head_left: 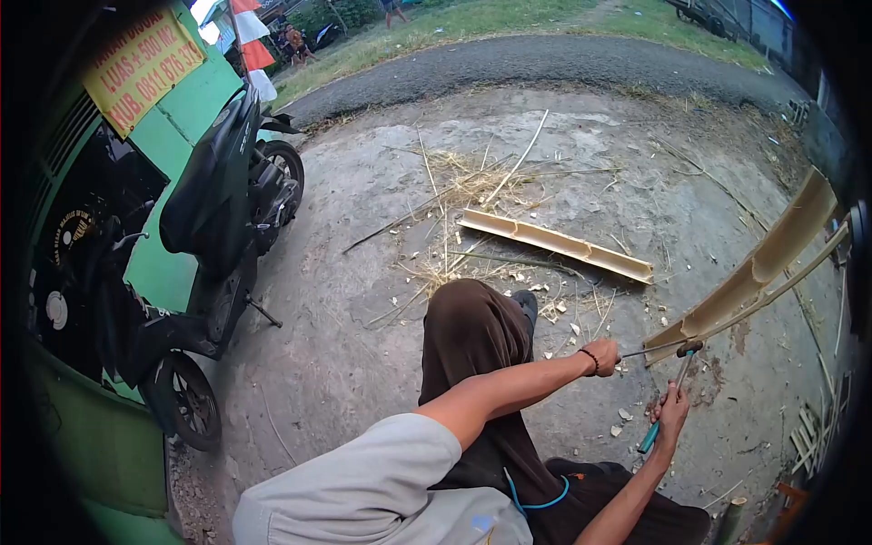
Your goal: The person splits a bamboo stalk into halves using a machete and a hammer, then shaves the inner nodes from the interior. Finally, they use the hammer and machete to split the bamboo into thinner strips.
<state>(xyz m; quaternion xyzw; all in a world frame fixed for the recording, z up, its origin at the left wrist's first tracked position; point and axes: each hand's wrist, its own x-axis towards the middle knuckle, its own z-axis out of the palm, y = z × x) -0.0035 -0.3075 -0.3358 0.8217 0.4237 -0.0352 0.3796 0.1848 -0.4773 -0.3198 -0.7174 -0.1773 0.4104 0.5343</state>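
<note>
My left hand (pixel 599 357), with a beaded bracelet at the wrist, is closed around the dark handle of a thin, long metal tool (pixel 652 350). Its far end reaches the lower end of a split bamboo half (pixel 756 272), which stands tilted with its hollow side and inner nodes showing. In my right hand (pixel 672 409) is a hammer (pixel 686 368) with a green grip; its dark head overlaps the tip of the metal tool in this view. A narrower bamboo strip (pixel 790 282) runs beside the standing half.
Another split bamboo half (pixel 556 243) lies on the concrete ahead, among shavings, thin sticks and chips (pixel 472 182). A black motorcycle (pixel 218 200) stands at the left by a green wall. Bamboo pieces (pixel 807 440) lie at the right edge. A road (pixel 545 68) crosses behind.
</note>
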